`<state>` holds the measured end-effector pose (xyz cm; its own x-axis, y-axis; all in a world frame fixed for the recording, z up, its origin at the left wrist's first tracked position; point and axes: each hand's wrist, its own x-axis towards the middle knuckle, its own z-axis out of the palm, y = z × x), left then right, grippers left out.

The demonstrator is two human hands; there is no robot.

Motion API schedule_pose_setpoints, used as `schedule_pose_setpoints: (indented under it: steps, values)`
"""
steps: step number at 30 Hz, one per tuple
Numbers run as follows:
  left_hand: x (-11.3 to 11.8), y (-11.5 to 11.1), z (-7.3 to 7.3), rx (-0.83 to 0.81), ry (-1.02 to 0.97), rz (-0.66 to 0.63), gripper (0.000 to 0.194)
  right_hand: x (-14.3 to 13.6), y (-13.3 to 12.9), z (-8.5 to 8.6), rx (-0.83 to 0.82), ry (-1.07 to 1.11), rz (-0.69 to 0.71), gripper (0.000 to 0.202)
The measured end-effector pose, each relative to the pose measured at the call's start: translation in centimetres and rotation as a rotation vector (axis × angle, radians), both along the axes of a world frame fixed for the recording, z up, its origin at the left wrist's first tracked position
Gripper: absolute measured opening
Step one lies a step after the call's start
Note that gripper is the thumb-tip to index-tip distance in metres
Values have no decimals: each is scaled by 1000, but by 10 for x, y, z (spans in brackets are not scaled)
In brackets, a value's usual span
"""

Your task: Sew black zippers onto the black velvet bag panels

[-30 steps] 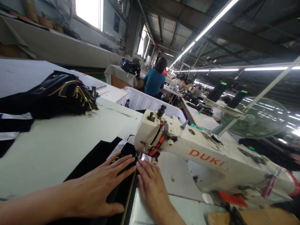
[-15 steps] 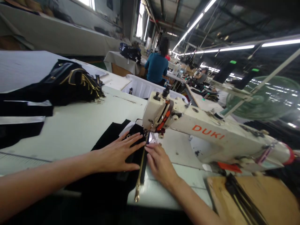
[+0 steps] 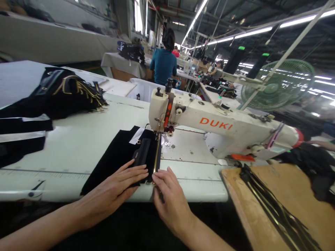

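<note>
A black fabric piece [image 3: 112,150] lies under the head of the white sewing machine [image 3: 188,116]. Along its right edge, a zipper [image 3: 157,153] with gold teeth runs from the needle area toward the table's near edge. My left hand [image 3: 112,190] rests flat on the fabric's near part, fingers stretched out. Beside it, my right hand [image 3: 171,195] has its fingers closed on the near end of the zipper; its lower end is hidden by the hand. A dark strap patch [image 3: 142,152] and a white strip [image 3: 136,135] sit on the fabric.
Piled black pieces with gold trim [image 3: 70,90] lie on the left of the table [image 3: 78,146]. On the right, loose zippers [image 3: 274,205] lie on a brown board [image 3: 295,181]. A green fan [image 3: 277,85] stands behind the machine; a person in teal [image 3: 164,66] sits farther back.
Both hands have moved away from the needle toward the table's near edge. More of the fabric and its strap patch now shows. The camera view has shifted.
</note>
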<state>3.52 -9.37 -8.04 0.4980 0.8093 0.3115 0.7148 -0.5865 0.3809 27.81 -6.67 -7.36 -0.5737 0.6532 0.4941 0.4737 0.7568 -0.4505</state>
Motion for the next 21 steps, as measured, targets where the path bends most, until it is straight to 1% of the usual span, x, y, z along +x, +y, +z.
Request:
schedule_pose_setpoints:
  steps: [4, 9, 14, 17, 21]
  values:
    - [-2, -1, 3, -1, -4, -35, 58, -1, 2, -1, 11, 59, -32, 27]
    - [0, -5, -4, 81, -4, -79, 65, -4, 6, -2, 15, 131, -54, 19]
    - [3, -4, -9, 194, 6, -124, 66, -7, 6, -2, -1, 122, -59, 16]
    - [5, -4, -7, 223, 29, -128, 64, -7, 7, -2, 10, 127, -58, 15]
    - [5, -4, 0, 227, 89, -148, 62, -8, 8, -4, 34, 147, -41, 15]
